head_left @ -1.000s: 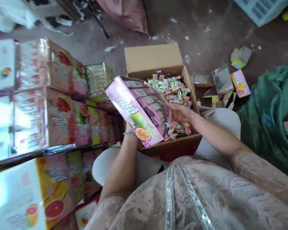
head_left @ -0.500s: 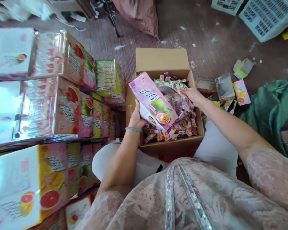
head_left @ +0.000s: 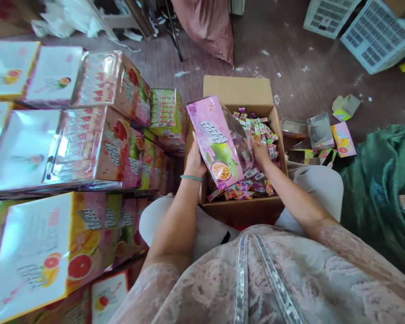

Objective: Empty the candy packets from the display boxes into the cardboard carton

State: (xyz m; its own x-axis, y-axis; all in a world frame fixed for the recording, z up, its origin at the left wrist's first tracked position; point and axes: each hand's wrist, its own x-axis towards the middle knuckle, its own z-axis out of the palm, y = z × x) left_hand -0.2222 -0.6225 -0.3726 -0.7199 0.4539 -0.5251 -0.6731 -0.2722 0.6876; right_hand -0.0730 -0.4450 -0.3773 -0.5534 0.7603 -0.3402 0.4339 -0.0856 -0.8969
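A pink candy box point(head_left: 214, 135) with fruit pictures is held tilted over an open cardboard carton point(head_left: 239, 208). My left hand point(head_left: 195, 157) grips it along its left side, the fingers partly hidden behind it. Clear plastic point(head_left: 238, 135) covers the box's right-hand side. At the edge of that plastic, my right hand point(head_left: 261, 154) is closed, its fingertips partly hidden. Small wrapped candies point(head_left: 258, 128) in many colours fill the carton beneath and around both hands.
Stacked fruit candy boxes point(head_left: 113, 148) rise close on the left. Opened packaging point(head_left: 320, 130) lies on the floor to the right, beside a green cloth point(head_left: 381, 180). White plastic crates point(head_left: 374, 36) stand at the far right. A pinkish sack point(head_left: 205, 27) is beyond the carton.
My right hand has moved in toward the box and lower, and the clear plastic now lies closer along the box's side. The box has turned more upright in view. The camera view has shifted left.
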